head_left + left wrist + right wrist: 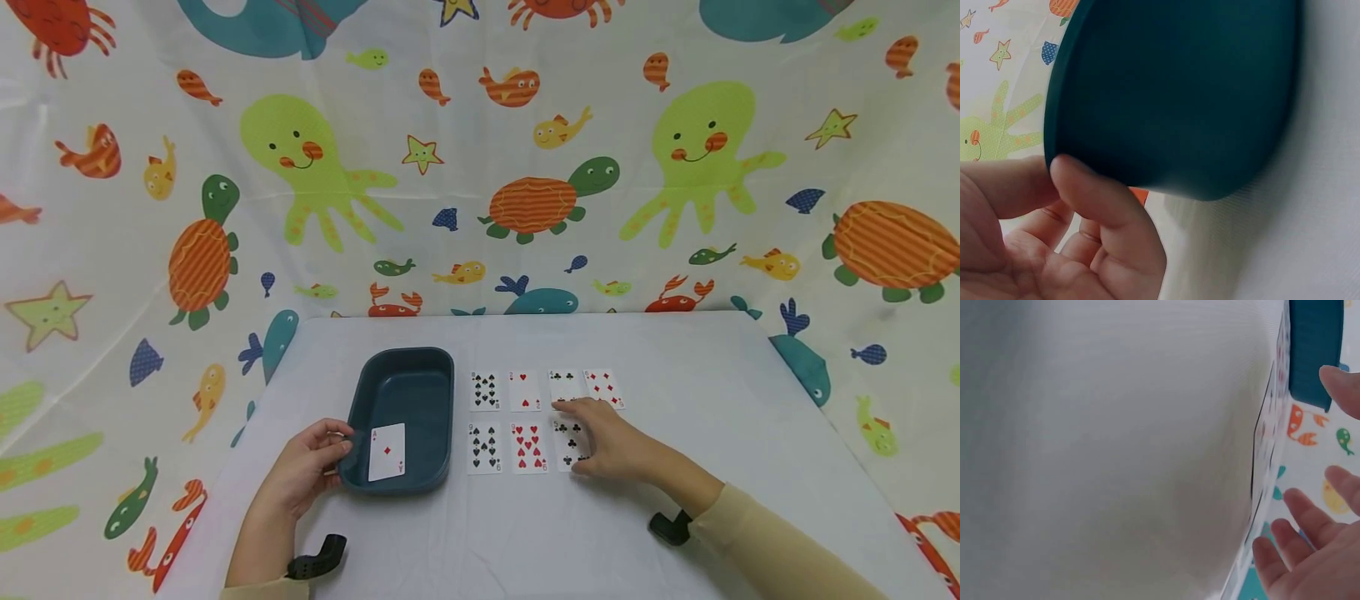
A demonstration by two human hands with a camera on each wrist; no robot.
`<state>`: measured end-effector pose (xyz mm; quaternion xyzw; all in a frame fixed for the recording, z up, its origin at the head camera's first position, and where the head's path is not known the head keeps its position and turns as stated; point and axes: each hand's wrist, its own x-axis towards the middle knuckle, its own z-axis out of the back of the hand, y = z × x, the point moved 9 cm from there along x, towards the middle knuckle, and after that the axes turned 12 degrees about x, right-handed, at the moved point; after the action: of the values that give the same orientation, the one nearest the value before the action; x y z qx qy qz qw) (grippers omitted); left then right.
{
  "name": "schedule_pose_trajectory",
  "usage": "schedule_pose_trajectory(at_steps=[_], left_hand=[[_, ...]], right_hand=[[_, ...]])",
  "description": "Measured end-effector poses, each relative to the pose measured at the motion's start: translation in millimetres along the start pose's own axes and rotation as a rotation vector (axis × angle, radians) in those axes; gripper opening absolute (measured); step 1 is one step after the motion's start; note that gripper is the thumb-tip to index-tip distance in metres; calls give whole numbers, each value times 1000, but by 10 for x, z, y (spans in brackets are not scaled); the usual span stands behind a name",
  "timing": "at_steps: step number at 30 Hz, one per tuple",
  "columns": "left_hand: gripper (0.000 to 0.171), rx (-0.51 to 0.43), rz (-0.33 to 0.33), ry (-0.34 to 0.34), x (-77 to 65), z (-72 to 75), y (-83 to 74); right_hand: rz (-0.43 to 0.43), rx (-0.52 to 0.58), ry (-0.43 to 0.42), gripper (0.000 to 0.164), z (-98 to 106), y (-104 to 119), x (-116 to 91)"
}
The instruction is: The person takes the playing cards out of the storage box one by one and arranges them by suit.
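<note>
In the head view, my left hand [309, 467] pinches the left rim of a dark teal tray [414, 387] between thumb and fingers. The left wrist view shows the thumb [1094, 190] against the tray wall [1179, 94]. An ace of diamonds [387, 452] lies face up inside the tray, near its front. My right hand [617, 442] is over the right part of two rows of face-up cards, fingers spread and relaxed. It partly covers a clubs card [567, 442] in the front row and overlaps the lower edge of another clubs card [566, 383] behind.
Left of the right hand lie a nine of spades [483, 448], a nine of hearts [529, 448], a spades card [485, 392] and a two of hearts [525, 392]. A six of diamonds [603, 388] ends the back row. A sea-animal curtain [465, 125] hangs behind the white table [525, 533].
</note>
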<state>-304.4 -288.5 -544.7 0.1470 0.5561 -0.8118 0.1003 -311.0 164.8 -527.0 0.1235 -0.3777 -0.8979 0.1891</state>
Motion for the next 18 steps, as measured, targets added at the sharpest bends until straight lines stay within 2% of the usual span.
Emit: schedule_pose_trajectory(at_steps=[10,18], left_hand=[[22,9,-3,0,2,6,-6],[24,15,3,2,-14,12,-4]], right_hand=[[36,15,-28,99,-14,225,73],[98,5,-17,104,-117,493,206]])
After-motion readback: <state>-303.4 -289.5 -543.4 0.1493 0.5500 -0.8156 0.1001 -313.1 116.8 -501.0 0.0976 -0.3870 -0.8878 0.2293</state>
